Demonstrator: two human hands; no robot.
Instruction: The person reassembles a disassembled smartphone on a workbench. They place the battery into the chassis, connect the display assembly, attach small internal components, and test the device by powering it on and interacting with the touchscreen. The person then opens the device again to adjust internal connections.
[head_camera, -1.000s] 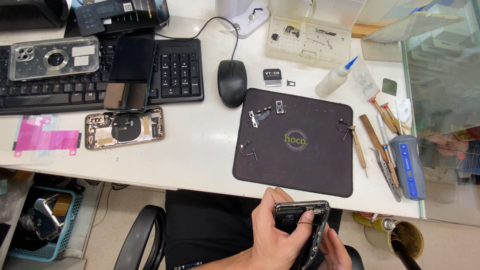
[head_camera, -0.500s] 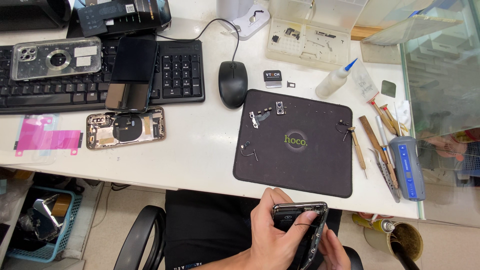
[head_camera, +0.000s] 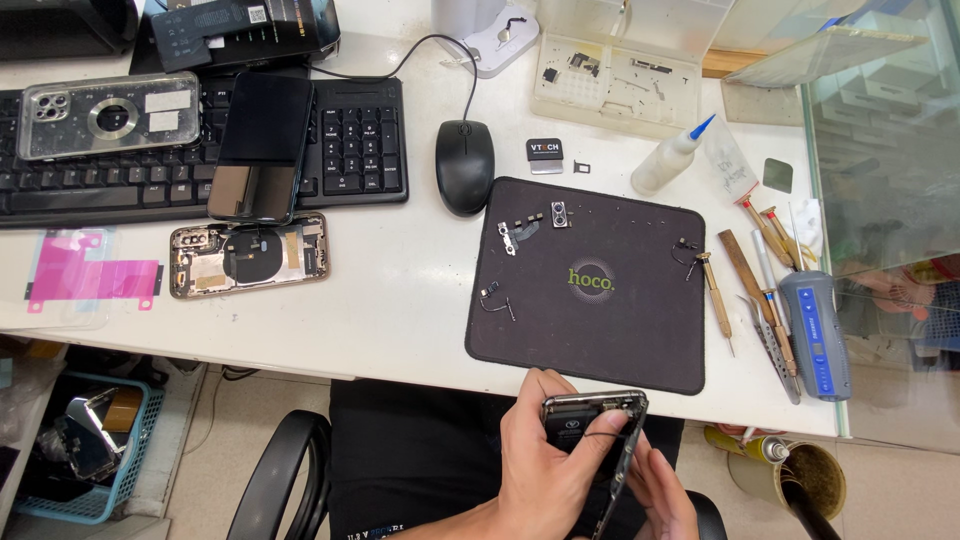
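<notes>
Fingers (head_camera: 590, 435) of your left hand (head_camera: 545, 480) and right hand (head_camera: 660, 490) are clamped on the opened phone frame (head_camera: 600, 430), held over your lap just off the near table edge (head_camera: 400, 365). One slip and it hits the floor; farther off, loose tiny parts (head_camera: 520, 232) on the black mat (head_camera: 590, 280) could scatter if bumped.

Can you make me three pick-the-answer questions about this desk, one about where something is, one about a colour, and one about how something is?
1. Where is the computer mouse?
A. On the white desk, between the keyboard and the black mat
B. In the blue basket
C. On the chair

2. What colour is the tip of the small white bottle?
A. Red
B. Blue
C. Green

3. How is the phone body at the bottom?
A. Lying flat on the mat
B. Held below the desk edge by the left hand and right hand
C. Resting on the keyboard

Answers: 1 A, the mouse sits on the bare desk there. 2 B, the nozzle is blue. 3 B, both hands have a grip on it.
</notes>
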